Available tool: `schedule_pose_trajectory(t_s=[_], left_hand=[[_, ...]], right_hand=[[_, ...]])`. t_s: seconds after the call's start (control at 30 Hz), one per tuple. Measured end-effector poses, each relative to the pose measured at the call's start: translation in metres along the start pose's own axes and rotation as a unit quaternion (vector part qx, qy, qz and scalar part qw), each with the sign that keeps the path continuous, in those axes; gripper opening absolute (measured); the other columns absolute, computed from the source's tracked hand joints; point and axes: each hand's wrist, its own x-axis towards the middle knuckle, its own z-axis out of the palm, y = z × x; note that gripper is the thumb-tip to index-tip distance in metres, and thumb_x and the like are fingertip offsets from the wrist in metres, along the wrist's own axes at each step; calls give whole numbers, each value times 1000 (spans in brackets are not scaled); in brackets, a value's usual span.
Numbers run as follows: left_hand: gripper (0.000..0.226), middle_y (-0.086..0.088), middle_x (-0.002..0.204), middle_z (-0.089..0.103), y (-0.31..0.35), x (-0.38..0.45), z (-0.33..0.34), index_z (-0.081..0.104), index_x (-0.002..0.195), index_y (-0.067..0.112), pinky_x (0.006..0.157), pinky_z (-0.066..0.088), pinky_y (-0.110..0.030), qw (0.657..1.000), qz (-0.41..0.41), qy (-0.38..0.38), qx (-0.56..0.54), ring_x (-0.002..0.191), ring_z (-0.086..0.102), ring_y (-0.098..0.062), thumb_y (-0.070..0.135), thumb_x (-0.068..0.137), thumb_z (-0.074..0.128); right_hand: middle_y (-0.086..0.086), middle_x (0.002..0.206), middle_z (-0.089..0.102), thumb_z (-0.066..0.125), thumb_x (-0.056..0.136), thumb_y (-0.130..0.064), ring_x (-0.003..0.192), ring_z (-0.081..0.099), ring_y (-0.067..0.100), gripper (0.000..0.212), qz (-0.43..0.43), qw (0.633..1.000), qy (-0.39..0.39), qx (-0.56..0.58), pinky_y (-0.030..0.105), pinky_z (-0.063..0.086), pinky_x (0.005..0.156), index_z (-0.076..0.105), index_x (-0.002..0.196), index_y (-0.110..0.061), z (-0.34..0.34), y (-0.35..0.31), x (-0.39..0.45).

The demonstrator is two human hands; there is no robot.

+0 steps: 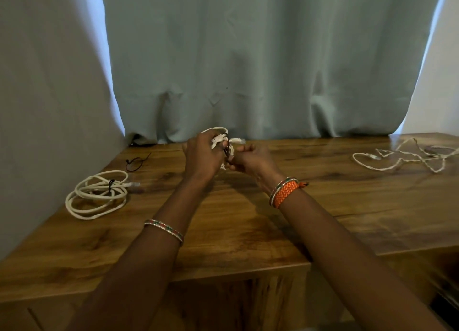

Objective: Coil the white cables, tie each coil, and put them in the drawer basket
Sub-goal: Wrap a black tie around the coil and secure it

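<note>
Head view. We look down on a wooden table (248, 231) set against a pale blue-grey curtain (248, 57).

Above the table's far middle, we see both hands raised and close together around a small coil of white cable (224, 142). The left hand (202, 154) has its fingers curled round the bundle, and its back hides most of the coil from us; only a loop above the knuckles and a connector end pointing right remain visible. The right hand (248, 158) has its fingers curled, thumb and fingertips pinching a thin black tie (226, 153) that runs up across the coil. How far the tie is fastened we cannot tell, as the hands cover it.

On the left of the table we note a finished coil (96, 194) lying flat, bound by a black tie at its middle, its plug end pointing right. Just beyond it lies a loose black tie (136, 162), bent into a loop. At the far right edge an uncoiled white cable (402, 157) sprawls in slack curves, well apart from the hands.

The left forearm bears a beaded bangle (164, 230); the right wrist bears a similar bangle beside an orange woven band (285, 191). Wooden panels below the front edge of the table lie partly behind the arms.
</note>
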Motion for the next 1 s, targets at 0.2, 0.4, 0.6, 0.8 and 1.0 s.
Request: schedule_pose_trajectory(t_s=[0.2,0.4,0.6,0.8,1.0], left_hand=[[28,-5,104,72,8,-6,4,71,104,18,94,46,-45,1000,15,21,15,103,65,-23,16,80,59],[36,0,102,72,15,-11,6,72,99,21,94,45,-47,999,6,41,-20,102,64,-20,21,71,50],[29,-9,116,55,11,-8,17,68,109,24,95,33,-25,998,-25,35,48,108,52,-22,12,85,61],[24,-7,105,71,13,-9,17,70,107,18,96,42,-45,998,-29,43,27,103,61,-26,13,85,61],[24,-7,100,73,14,-9,14,73,102,18,92,47,-47,998,-21,48,-16,98,65,-26,10,82,62]], right_hand=[[9,87,64,50,83,13,74,62,20,32,-94,991,31,-93,32,50,64,40,95,-14,10,7,-1],[5,85,61,44,86,14,62,55,9,34,-61,997,54,13,16,41,46,38,102,-15,16,5,-7],[10,88,59,51,87,7,64,52,12,35,37,980,92,172,21,42,47,41,115,-10,24,7,-9],[10,101,59,52,91,0,76,55,13,28,39,977,98,183,23,46,59,41,114,-13,26,10,-13],[8,93,60,51,92,-2,69,54,10,22,30,982,98,155,21,45,55,48,113,-8,26,8,-13]])
